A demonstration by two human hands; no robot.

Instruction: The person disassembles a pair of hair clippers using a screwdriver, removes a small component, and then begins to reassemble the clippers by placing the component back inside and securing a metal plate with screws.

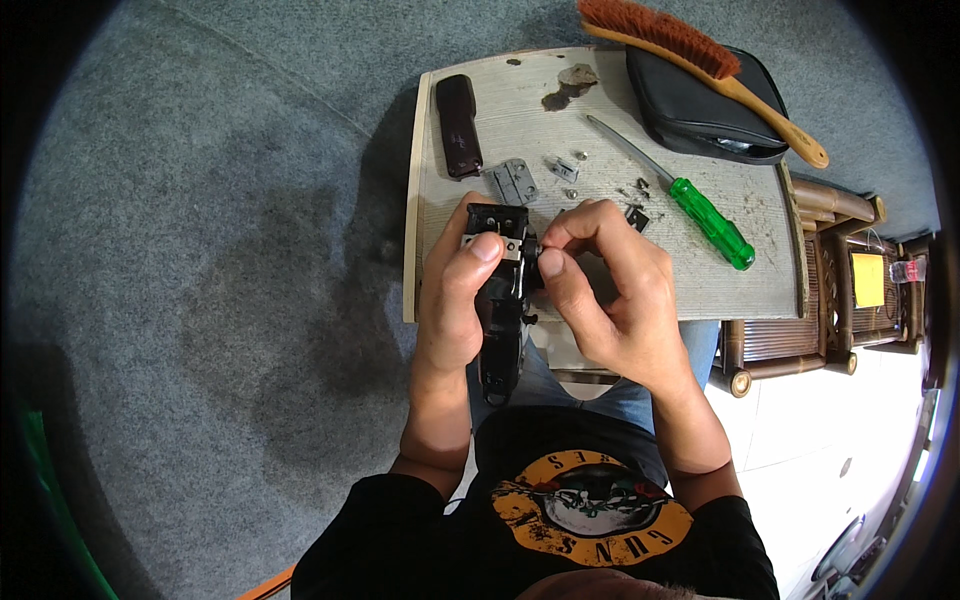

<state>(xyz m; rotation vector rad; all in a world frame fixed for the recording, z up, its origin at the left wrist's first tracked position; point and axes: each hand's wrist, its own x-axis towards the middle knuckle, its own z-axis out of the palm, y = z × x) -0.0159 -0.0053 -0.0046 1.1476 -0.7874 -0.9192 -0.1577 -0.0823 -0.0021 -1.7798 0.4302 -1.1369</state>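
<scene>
My left hand [452, 290] is wrapped round an opened black hair clipper [502, 340], its thumb pressing near a metal piece at the far end. The clipper's inner parts lie exposed. Against the clipper's right side, the thumb and forefinger of my right hand [625, 295] come together in a pinch. Whatever sits between those fingertips is too small and hidden to name. Just beyond the clipper, a grey metal blade plate [514, 182] lies on the small wooden table [530, 110]. A dark maroon cover [458, 125] rests at the table's far left.
A green-handled screwdriver [712, 222] lies at the right, beside several small screws [642, 185] and a small metal part [564, 168]. A wooden brush [735, 85] with reddish bristles rests across a black zip case [690, 125]. Bamboo furniture [780, 345] stands right of the table.
</scene>
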